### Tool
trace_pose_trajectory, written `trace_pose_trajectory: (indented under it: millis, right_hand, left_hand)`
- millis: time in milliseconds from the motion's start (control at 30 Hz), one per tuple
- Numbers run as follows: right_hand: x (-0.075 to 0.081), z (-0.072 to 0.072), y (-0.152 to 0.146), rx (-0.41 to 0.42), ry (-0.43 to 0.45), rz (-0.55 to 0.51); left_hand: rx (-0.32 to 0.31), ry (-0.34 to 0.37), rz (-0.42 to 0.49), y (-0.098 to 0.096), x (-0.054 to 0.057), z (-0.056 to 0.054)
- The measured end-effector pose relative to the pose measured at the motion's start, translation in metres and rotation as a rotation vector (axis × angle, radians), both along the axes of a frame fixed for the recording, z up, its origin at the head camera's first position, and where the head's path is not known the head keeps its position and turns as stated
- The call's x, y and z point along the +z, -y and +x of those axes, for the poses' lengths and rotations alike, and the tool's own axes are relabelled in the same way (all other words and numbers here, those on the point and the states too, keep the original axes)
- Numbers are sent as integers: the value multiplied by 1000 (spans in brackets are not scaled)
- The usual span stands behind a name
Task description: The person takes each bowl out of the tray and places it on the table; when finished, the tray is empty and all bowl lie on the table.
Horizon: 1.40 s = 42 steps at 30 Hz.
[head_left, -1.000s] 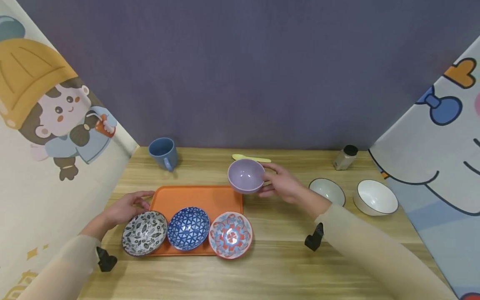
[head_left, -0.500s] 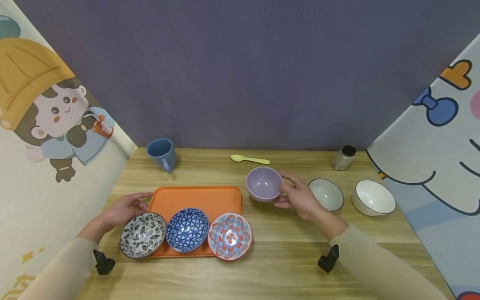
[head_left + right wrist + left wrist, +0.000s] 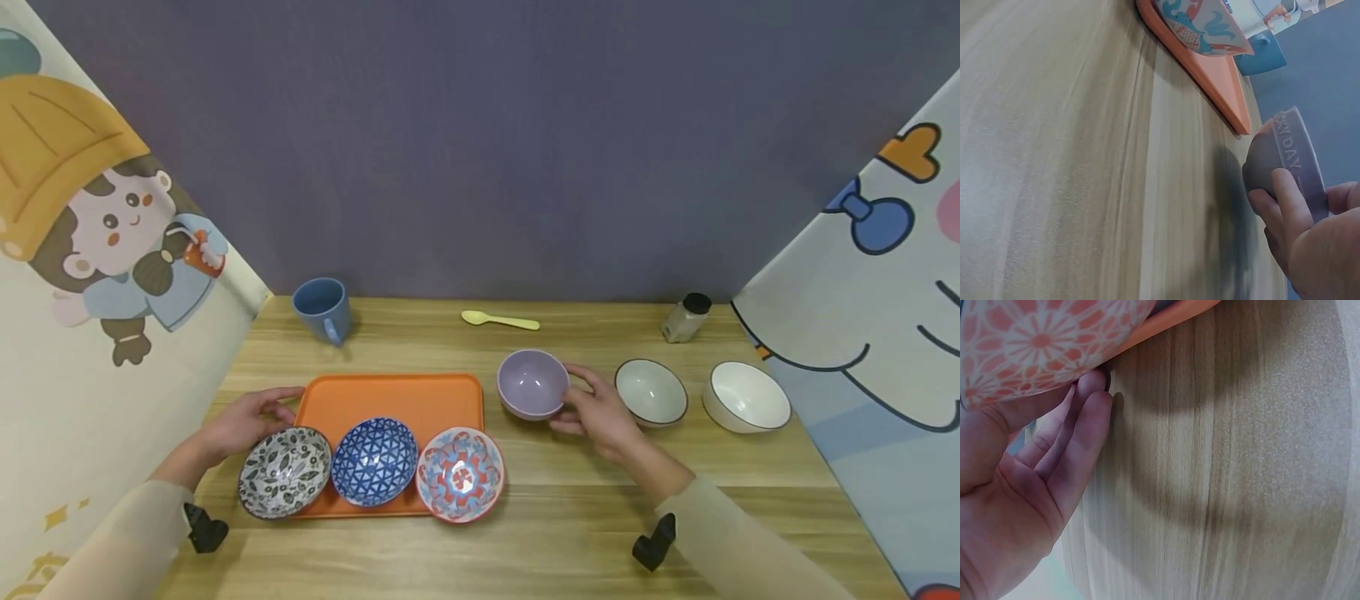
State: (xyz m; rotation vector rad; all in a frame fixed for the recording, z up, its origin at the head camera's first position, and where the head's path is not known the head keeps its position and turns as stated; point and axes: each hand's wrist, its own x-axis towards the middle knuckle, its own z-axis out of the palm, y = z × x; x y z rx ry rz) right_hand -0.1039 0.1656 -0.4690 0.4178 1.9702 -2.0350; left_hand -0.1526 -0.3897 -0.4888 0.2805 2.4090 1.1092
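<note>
Table (image 3: 570, 533) first: we've got the tray (image 3: 405, 396) left of centre, bare along its far half. Three bowls line its near half: leaf bowl (image 3: 285, 473) over the left edge, blue bowl (image 3: 375, 462) in the middle, red bowl (image 3: 461, 475) over the right edge.

Change: over the last second our right hand (image 3: 600, 412) has brought the purple bowl (image 3: 533, 384) from the tray's far right corner, by the spoon (image 3: 500, 320), out to the right and nearer us. It's now clear of the tray, between it and the grey bowl (image 3: 651, 392); white bowl (image 3: 747, 397) is further right. So it sits with the plain bowls' side, not the patterned row. Right hand pinches its rim and wall; can't tell if the foot touches wood.

Left hand (image 3: 251, 417) hasn't moved: fingers loose at the tray's left edge, beside the leaf bowl. Mug (image 3: 322, 308) and jar (image 3: 686, 318) are unchanged.
</note>
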Motion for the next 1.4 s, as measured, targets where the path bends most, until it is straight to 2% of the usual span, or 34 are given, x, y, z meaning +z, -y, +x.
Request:
trace_pose_trajectory:
  millis: [333,733,1067,1400]
  right_hand:
    - [-7,5,-7,-20,4,24]
    - [-13,10,-12,-33,3,1]
    - [-11,17,-15,42,10,6]
    - [0,19,-21,131,-46,117]
  left_hand:
    - [7,-4,1,0,1,0]
    - [8,-8,-27,-1,3,2]
    - [5,-4,-44,-2,2,1]
    - [-2,-24,-30,-4,4,1]
